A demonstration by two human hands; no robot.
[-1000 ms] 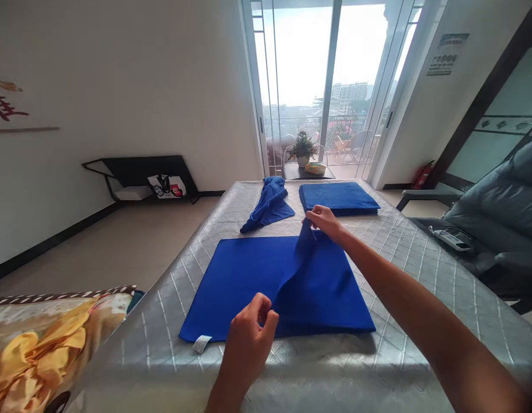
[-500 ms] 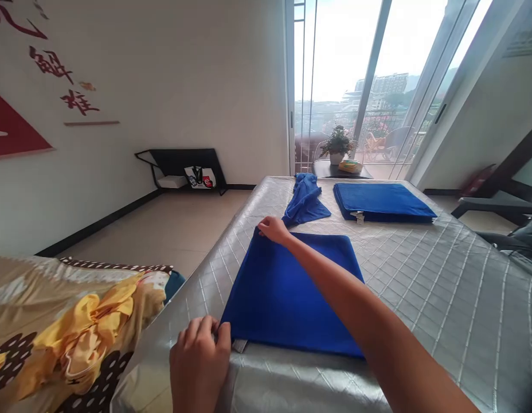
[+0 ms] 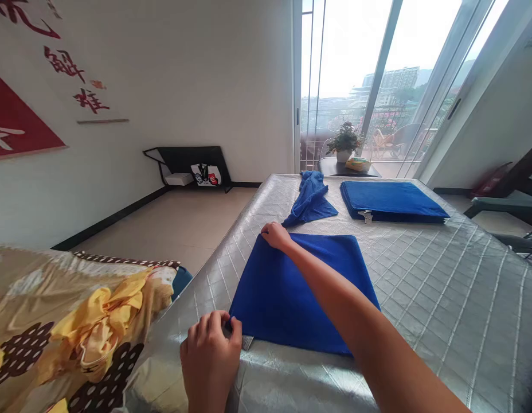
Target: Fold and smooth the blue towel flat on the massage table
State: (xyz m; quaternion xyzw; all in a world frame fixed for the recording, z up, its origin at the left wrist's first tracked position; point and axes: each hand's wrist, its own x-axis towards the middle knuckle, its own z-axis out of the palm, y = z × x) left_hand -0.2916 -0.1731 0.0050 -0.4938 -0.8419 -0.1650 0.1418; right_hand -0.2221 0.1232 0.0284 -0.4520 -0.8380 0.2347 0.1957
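A blue folded cloth (image 3: 300, 292) lies flat in front of me on a silver quilted surface (image 3: 446, 287), a pale tag poking out by its near left corner. That near left corner is pinched in my left hand (image 3: 212, 350), between thumb and fingers. My right hand (image 3: 274, 234) grips the far left corner, its forearm stretching across the cloth and covering part of it. Just beyond the right hand lies a crumpled blue cloth (image 3: 311, 201). A neat stack of folded blue cloths (image 3: 392, 199) with pale tags sits to its right.
At the lower left, yellow clothing (image 3: 109, 321) lies on patterned bedding (image 3: 25, 287). A potted plant (image 3: 344, 140) and a yellow packet (image 3: 358, 164) stand on a small dark table by the window. A black frame (image 3: 191, 163) leans at the left wall.
The view has shifted slightly, so most things appear a little further right. Both hands keep their hold on the left corners of the cloth.
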